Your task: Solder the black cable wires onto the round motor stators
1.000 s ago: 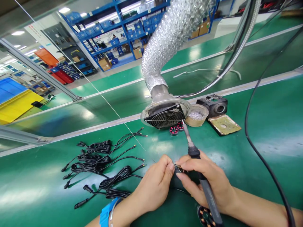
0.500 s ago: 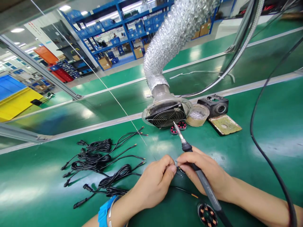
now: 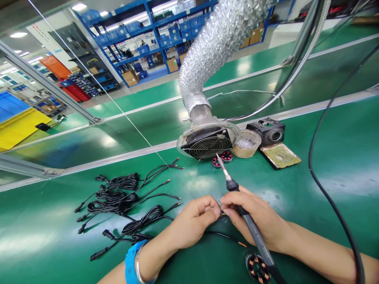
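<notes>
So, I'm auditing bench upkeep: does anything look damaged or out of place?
One thing: the yellow pad in front of the black holder looks worn, with dark, brownish stains at its edges. The soldering iron is in the right hand, so that isn't odd. I see no spill.

Room: counter (image 3: 194, 181) in front of the fan (image 3: 207, 146) | In the way: black cables (image 3: 127, 182) front-left of fan, soldering iron (image 3: 251, 223) front-right, round tub (image 3: 247, 152) on right
</notes>
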`<state>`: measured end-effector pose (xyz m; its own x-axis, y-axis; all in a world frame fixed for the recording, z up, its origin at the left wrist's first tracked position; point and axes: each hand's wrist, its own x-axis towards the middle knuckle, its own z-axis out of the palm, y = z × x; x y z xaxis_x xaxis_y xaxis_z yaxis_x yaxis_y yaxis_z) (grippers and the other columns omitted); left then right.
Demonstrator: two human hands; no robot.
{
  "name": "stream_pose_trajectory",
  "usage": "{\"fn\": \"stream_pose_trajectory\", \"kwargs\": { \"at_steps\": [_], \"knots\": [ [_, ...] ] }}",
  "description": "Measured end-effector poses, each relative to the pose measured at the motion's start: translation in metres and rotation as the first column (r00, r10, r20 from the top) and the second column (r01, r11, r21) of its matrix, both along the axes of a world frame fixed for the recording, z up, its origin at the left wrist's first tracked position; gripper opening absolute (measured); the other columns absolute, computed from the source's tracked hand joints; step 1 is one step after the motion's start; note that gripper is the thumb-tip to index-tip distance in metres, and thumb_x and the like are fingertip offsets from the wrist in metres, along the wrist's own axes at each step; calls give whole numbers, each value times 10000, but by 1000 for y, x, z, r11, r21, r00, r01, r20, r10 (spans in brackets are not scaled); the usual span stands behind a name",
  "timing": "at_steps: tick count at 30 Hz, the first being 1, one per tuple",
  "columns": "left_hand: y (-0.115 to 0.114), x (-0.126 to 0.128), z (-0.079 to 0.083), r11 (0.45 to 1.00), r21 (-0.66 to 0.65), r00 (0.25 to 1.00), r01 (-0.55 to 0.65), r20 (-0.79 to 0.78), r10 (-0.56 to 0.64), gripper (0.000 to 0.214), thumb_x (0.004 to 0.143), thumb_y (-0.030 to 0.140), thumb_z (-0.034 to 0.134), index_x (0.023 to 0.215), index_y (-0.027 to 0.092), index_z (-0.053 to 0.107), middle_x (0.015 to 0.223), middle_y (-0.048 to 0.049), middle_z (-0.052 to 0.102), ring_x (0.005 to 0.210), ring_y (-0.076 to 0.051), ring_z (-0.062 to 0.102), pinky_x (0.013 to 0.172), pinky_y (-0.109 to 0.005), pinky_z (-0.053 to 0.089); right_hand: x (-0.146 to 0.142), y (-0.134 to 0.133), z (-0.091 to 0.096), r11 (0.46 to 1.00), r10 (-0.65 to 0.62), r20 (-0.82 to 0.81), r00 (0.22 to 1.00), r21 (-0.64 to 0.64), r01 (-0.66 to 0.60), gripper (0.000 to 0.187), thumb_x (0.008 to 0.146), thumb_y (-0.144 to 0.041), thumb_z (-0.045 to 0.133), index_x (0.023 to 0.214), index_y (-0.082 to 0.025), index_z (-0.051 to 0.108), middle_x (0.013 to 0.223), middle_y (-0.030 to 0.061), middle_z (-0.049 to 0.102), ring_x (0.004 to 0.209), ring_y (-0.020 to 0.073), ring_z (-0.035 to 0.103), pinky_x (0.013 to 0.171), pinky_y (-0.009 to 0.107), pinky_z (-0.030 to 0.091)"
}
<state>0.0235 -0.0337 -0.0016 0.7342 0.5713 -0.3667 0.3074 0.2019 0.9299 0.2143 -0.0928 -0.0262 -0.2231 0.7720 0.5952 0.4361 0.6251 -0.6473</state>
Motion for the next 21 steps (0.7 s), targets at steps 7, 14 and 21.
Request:
{"fn": "stream_pose_trajectory", "kwargs": {
  "at_steps": [7,14,21],
  "knots": [
    [-3,4,-5,984,47,984,-169,-51,171,278,863,410,531,718,182,469,622,64,359,588,-103,279,561,-238,224,6,8,0,999,-20,38,999,-47,21,286,865,-40,497,1097,-207,512,899,31,620,777,172,517,692,298,464],
    [-4,5,-8,971,96,971,-219,-80,226,236,856,363,506,709,182,465,619,59,373,582,-100,287,553,-234,232,3,11,2,984,12,75,997,-177,2,342,771,-10,515,1054,-202,510,869,25,603,789,183,503,692,304,451],
    [-3,6,-9,966,131,966,-222,-108,236,198,858,334,484,731,182,478,612,62,357,576,-104,285,546,-230,235,3,13,-7,970,-83,-22,996,-230,75,364,824,-13,496,1130,-210,483,839,11,584,802,167,557,716,291,488]
  ]
}}
